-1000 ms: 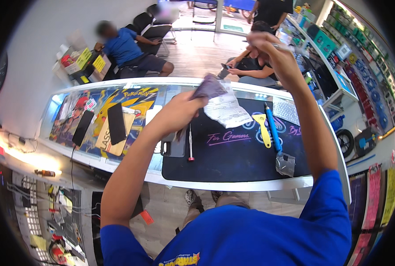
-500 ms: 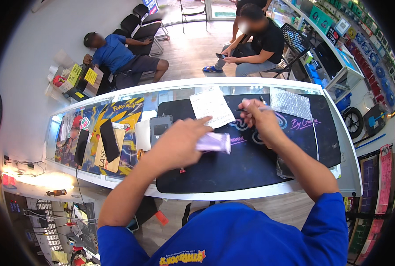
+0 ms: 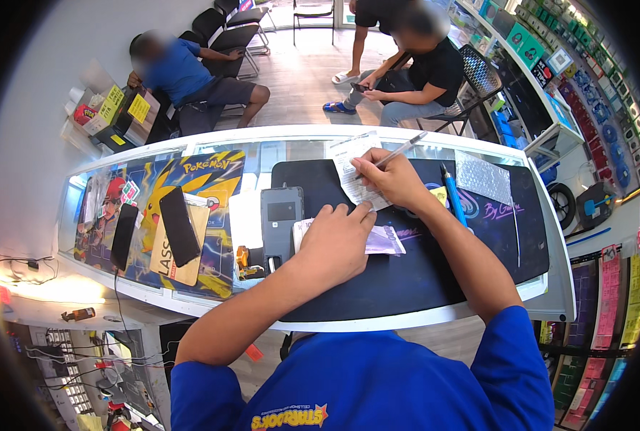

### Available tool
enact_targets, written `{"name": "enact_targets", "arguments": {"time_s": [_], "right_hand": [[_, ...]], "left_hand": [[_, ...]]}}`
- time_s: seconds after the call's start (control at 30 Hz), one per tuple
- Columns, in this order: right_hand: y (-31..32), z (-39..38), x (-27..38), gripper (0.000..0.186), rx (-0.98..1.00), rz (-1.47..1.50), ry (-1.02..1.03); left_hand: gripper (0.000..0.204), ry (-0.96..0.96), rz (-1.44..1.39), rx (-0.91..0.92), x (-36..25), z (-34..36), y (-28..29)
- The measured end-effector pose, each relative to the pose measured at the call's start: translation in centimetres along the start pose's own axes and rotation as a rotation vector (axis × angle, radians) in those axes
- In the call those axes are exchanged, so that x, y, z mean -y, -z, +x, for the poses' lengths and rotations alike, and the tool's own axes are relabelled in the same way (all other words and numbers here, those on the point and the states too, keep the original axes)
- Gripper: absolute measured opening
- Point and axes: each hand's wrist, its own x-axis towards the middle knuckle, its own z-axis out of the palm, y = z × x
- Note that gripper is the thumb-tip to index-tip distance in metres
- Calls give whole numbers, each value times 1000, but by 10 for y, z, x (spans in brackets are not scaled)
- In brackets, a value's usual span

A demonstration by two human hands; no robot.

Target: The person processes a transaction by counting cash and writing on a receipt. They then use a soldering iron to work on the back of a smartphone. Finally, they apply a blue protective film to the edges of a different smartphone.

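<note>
My left hand (image 3: 338,241) rests palm down over a few purple banknotes (image 3: 387,241) on a black mat (image 3: 377,294). Its fingers are stretched out, and the fingertips come to the lower edge of a white printed paper slip (image 3: 345,154). In my right hand (image 3: 392,176) is a slim pen (image 3: 412,146), its upper end slanting up to the right and its lower end over the slip. Part of the slip lies hidden beneath that hand. Left of the notes is a grey phone part (image 3: 283,219), seemingly an opened phone or back panel.
Two dark phones (image 3: 180,226) (image 3: 124,237) lie on the colourful mat at left. A blue tool (image 3: 455,201) and bubble wrap (image 3: 482,175) lie right of my right hand. Beyond the white-edged glass counter (image 3: 291,131), two people sit and another stands.
My right hand has come left onto the slip with the pen. My left hand has shifted right with the banknotes beneath it. The slip has turned and the standing person has stepped nearer.
</note>
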Motion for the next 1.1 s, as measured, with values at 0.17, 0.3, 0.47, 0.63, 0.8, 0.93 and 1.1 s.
{"name": "enact_targets", "arguments": {"time_s": [0.17, 0.3, 0.47, 0.63, 0.8, 0.93, 1.1], "right_hand": [[-5, -11, -5, 41, 26, -26, 4], [-8, -18, -2, 36, 6, -32, -2], [-9, -17, 0, 33, 79, -65, 110], [7, -14, -7, 38, -190, 194, -18], [29, -21, 12, 41, -139, 147, -19], [28, -40, 1, 42, -119, 46, -67], [24, -55, -29, 37, -309, 24, -14]], "left_hand": [[73, 81, 179, -2, -15, -11, -12], [78, 126, 185, 20, -20, -13, -13], [81, 113, 161, 32, -15, -16, -8], [80, 128, 112, 142, -17, -5, 11], [77, 97, 39, 40, -14, 2, 13], [79, 19, 9, 13, 0, 18, 5], [79, -9, 52, 45, 1, 23, 1]]}}
